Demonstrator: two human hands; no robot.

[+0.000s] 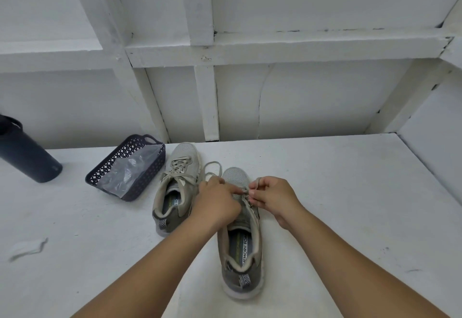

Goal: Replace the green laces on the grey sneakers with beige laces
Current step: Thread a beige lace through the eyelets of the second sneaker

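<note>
Two grey sneakers stand on the white table, toes pointing away from me. The left sneaker (175, 187) carries a tied beige lace. The right sneaker (241, 242) lies under my hands, threaded with a beige lace (246, 201). My left hand (216, 201) pinches one end of that lace over the tongue, and a loop of it (212, 166) curls beyond my knuckles. My right hand (271, 196) pinches the other end at the shoe's right side. No green lace is visible.
A dark perforated basket (130, 165) holding a clear plastic bag sits left of the sneakers. A dark blue bottle (25, 152) stands at the far left. A small white scrap (27, 247) lies near the left front. White wall framing rises behind the table.
</note>
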